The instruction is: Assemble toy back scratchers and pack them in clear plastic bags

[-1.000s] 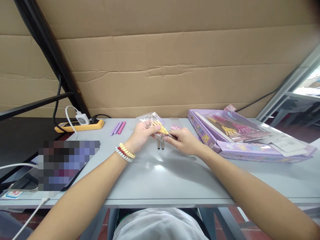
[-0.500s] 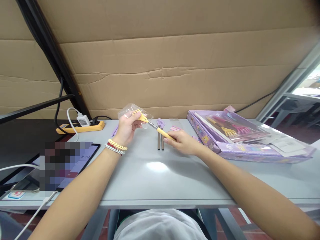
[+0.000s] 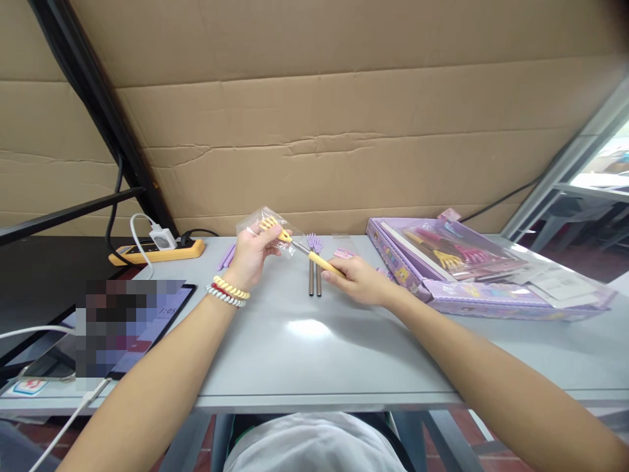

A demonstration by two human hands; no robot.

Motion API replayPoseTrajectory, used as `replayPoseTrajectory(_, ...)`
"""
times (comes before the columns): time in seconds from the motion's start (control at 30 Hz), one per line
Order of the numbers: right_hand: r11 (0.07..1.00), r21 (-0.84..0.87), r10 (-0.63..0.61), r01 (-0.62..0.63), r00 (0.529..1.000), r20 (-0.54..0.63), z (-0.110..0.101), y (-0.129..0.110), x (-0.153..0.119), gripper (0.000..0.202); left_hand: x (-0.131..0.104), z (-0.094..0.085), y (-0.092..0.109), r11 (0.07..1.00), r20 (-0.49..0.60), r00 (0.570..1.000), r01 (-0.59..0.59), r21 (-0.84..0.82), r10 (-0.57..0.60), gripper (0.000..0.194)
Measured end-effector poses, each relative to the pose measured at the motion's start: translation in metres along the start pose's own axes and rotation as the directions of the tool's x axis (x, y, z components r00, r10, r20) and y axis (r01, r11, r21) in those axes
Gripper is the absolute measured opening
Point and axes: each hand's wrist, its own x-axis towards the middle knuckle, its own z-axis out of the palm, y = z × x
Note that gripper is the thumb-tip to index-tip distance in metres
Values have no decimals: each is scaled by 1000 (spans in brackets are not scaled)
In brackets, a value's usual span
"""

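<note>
A yellow telescopic back scratcher slants between my two hands above the grey table. My left hand pinches it near its claw-shaped head, which sits in or against a clear plastic bag; I cannot tell how much the bag covers. My right hand is wrapped round the yellow grip at the other end, and a bare metal rod shows between. Behind the rod, two purple-headed back scratchers with metal shafts lie side by side. Purple handles lie just beyond my left wrist, partly hidden.
A purple box on the right holds bagged yellow and pink back scratchers. Pink card lies behind my right hand. On the left are a yellow power strip, a tablet and white cables. Cardboard walls the back.
My left hand has shifted slightly right and its thumb now lies lower on the yellow head, showing more of the claws. The purple handles show more. My right hand keeps its hold.
</note>
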Motion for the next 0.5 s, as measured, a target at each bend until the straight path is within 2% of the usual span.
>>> replayPoseTrajectory(0.5,999,28,30,-31,999,24,0,-2,-1,34,-2,2,0,1000,26,1000,3,21,-4,26)
